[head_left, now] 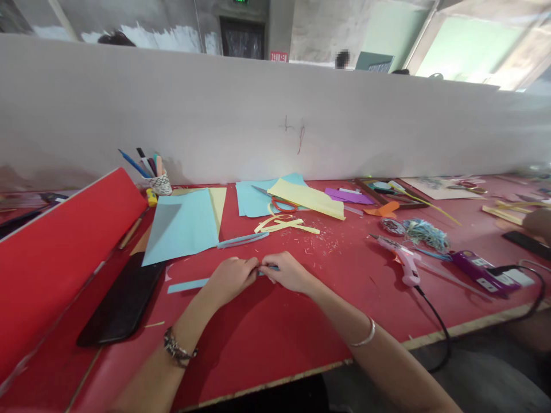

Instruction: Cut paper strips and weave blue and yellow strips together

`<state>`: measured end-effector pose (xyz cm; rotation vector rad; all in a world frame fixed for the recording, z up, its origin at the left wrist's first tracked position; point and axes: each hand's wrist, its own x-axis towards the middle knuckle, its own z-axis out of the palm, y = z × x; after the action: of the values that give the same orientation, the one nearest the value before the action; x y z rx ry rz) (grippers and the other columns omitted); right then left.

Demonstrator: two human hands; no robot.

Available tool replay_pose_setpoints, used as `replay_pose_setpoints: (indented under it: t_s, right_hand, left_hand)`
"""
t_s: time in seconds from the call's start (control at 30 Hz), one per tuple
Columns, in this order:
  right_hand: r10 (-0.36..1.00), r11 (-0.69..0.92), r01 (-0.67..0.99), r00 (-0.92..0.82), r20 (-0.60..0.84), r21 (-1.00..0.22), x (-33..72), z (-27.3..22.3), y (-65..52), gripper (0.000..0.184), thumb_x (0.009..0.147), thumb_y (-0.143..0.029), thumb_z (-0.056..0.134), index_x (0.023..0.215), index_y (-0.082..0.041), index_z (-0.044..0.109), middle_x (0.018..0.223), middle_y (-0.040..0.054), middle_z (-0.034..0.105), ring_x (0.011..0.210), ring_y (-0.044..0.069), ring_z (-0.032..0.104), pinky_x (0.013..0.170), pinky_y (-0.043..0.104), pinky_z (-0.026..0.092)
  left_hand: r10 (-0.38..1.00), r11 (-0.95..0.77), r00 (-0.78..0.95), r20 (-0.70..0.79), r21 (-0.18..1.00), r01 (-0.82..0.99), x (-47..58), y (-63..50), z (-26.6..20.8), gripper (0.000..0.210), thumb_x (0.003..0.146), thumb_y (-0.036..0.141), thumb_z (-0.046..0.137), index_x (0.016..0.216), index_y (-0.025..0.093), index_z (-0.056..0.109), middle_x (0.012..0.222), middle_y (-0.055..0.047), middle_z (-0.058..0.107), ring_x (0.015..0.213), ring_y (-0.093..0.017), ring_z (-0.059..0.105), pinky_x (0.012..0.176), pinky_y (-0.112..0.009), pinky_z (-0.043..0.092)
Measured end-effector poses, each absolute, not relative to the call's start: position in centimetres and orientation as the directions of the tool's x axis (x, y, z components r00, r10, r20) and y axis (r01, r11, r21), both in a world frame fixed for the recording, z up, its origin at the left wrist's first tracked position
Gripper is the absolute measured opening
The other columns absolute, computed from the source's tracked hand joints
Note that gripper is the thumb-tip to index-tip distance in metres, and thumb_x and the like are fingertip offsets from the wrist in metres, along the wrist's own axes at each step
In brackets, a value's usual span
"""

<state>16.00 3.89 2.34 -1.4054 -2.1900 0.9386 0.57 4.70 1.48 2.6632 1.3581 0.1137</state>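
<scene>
My left hand (232, 280) and my right hand (286, 272) meet over the red tabletop, fingers pinched together. Between them runs a blue paper strip (188, 285), whose flat tail sticks out left from under my left hand. A small blue bit shows at my right fingertips; the rest of the strip's end is hidden by the fingers. Just beyond the hands lie a folded light-blue strip (243, 240) and a tangle of yellow paper strips (286, 226). Scissors with orange handles (284, 205) rest partly under a yellow paper sheet (307, 197).
Blue paper (185, 223) and a black phone-like slab (123, 298) lie left, near a red board (64, 258) and a pen cup (159, 184). Rightward are a pink glue gun (402, 261) with a cord and a purple power strip (484, 272). A white partition (215, 115) stands behind.
</scene>
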Motion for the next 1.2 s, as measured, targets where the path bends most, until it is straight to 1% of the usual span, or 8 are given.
replay_pose_setpoints:
  t_s: [0.23,0.4,0.63,0.83,0.97,1.03,1.1,1.2]
  right_hand:
    - [0.893,0.273,0.621,-0.447,-0.047,-0.734,16.4,2.2,4.5,0.022,0.075,-0.018,0.049,0.053,-0.016,0.044,0.046,-0.0076,0.038,0.048,0.006,0.036,0.049,0.018,0.026]
    - [0.905,0.191,0.583,-0.416,-0.089,-0.789,17.3,2.7,4.8,0.021,0.077,-0.021,0.046,0.057,-0.017,0.042,0.042,-0.0083,0.039,0.042,0.006,0.035,0.047,0.018,0.028]
    - [0.938,0.157,0.565,-0.341,-0.056,-0.810,20.0,3.5,5.6,0.020,0.075,-0.027,0.044,0.057,-0.018,0.042,0.040,-0.0081,0.039,0.039,0.006,0.033,0.043,0.019,0.027]
    - [0.948,0.179,0.523,-0.318,0.004,-0.833,21.3,3.3,5.9,0.022,0.074,-0.033,0.044,0.057,-0.019,0.041,0.041,-0.0080,0.037,0.038,0.006,0.029,0.040,0.019,0.023]
    - [0.957,0.198,0.505,-0.286,0.054,-0.840,21.8,3.3,6.0,0.024,0.074,-0.036,0.043,0.057,-0.019,0.040,0.042,-0.0078,0.034,0.038,0.006,0.028,0.039,0.019,0.022]
    - [0.957,0.208,0.506,-0.280,0.068,-0.837,21.9,3.4,6.0,0.023,0.073,-0.035,0.044,0.056,-0.019,0.039,0.042,-0.0079,0.033,0.038,0.006,0.027,0.039,0.019,0.022]
    - [0.960,0.218,0.513,-0.267,0.087,-0.830,21.9,3.4,6.0,0.023,0.073,-0.033,0.044,0.055,-0.020,0.039,0.042,-0.0079,0.032,0.038,0.006,0.027,0.039,0.019,0.022]
    - [0.958,0.241,0.522,-0.265,0.113,-0.818,21.5,3.2,5.9,0.022,0.074,-0.030,0.043,0.055,-0.019,0.041,0.043,-0.0068,0.037,0.039,0.006,0.031,0.040,0.019,0.026]
  left_hand:
    - [0.785,-0.614,0.619,0.006,0.141,0.777,0.7,4.8,1.4,0.016,0.080,0.019,0.036,0.078,0.017,0.051,0.065,-0.008,0.061,0.065,-0.022,0.060,0.063,-0.030,0.040]
    - [0.806,-0.590,0.591,0.014,0.101,0.801,0.1,5.4,1.4,0.017,0.079,0.017,0.035,0.075,0.017,0.051,0.061,-0.006,0.060,0.063,-0.022,0.059,0.059,-0.029,0.039]
    - [0.856,-0.517,0.516,0.042,0.047,0.855,-1.9,6.1,1.9,0.022,0.080,0.016,0.030,0.082,0.017,0.051,0.072,-0.008,0.063,0.070,-0.022,0.059,0.061,-0.028,0.035]
    - [0.932,-0.361,0.360,0.032,0.045,0.931,-3.4,6.4,2.9,0.020,0.081,0.022,0.031,0.080,0.021,0.051,0.068,-0.001,0.062,0.063,-0.017,0.057,0.053,-0.023,0.029]
    - [0.981,-0.192,0.190,0.041,0.067,0.979,-4.6,6.5,3.6,0.018,0.080,0.022,0.033,0.075,0.022,0.049,0.066,0.001,0.062,0.061,-0.016,0.057,0.049,-0.023,0.026]
    - [0.989,-0.095,0.087,0.121,0.059,0.994,-5.1,6.7,3.4,0.016,0.079,0.021,0.034,0.072,0.021,0.049,0.067,-0.001,0.062,0.061,-0.017,0.057,0.048,-0.024,0.027]
    - [0.956,-0.064,0.035,0.291,0.093,0.994,-5.3,6.9,2.9,0.016,0.077,0.018,0.035,0.072,0.019,0.050,0.072,-0.004,0.062,0.064,-0.019,0.057,0.052,-0.026,0.031]
    - [0.815,-0.283,0.114,0.567,0.219,0.934,-4.5,6.9,1.8,0.019,0.078,0.018,0.033,0.084,0.017,0.050,0.077,-0.007,0.061,0.073,-0.019,0.057,0.063,-0.028,0.038]
